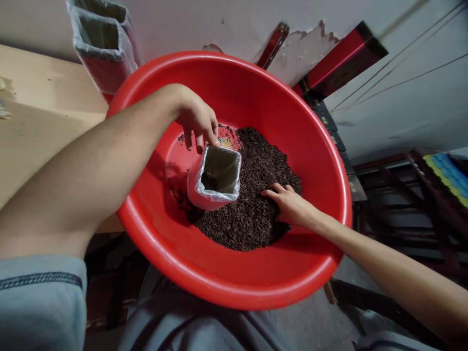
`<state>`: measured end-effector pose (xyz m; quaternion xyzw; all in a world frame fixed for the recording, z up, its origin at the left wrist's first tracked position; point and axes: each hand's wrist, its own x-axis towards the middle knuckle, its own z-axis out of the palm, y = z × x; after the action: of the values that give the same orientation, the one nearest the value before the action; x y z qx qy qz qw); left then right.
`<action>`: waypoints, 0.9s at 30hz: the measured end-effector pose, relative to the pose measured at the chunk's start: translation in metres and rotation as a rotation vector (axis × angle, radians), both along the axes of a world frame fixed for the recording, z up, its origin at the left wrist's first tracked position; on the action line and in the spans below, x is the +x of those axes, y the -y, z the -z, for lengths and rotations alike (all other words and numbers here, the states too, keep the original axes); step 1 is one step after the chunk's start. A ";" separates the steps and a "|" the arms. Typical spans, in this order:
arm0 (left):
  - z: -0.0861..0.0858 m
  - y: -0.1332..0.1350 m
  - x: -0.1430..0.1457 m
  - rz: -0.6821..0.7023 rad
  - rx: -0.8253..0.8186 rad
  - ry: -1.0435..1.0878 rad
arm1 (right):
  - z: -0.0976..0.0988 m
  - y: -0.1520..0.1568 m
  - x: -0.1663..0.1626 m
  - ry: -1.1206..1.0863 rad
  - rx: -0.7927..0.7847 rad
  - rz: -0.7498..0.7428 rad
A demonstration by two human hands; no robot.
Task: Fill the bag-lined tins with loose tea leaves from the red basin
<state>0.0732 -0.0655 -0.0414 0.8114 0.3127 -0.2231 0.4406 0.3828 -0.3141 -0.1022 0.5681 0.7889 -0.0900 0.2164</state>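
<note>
A large round red plastic basin holds a heap of dark brown, thin dried bits that look like loose tea leaves. A square pink-red box lined with a clear plastic bag stands in the heap, its mouth facing up; some dark bits show inside it. My left hand hangs over the box's far corner, thumb and a finger together at the rim, the other fingers drooping outside. On the right side of the heap, my right hand has its fingers apart and curved, their tips partly sunk in the bits.
Two more bag-lined red boxes stand beyond the basin at the upper left, near a pale wooden board. A red metallic box lies tilted at the upper right by the wall. Dark slatted furniture stands at right.
</note>
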 end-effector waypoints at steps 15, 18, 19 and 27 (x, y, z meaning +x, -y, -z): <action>-0.009 0.012 0.001 -0.037 -0.042 0.008 | -0.026 -0.014 0.002 -0.100 0.018 0.218; -0.006 0.007 0.002 -0.015 -0.021 0.021 | -0.039 -0.019 -0.003 -0.126 -0.005 0.205; -0.005 0.006 0.002 -0.016 -0.024 0.021 | -0.043 -0.021 -0.005 -0.142 -0.013 0.186; -0.014 0.015 0.000 -0.034 -0.068 0.000 | -0.090 -0.048 -0.053 -0.295 -0.082 -0.112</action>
<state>0.0736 -0.0801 -0.0278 0.7907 0.3186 -0.2258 0.4716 0.3294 -0.2660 -0.0127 0.4946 0.8382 -0.1925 0.1257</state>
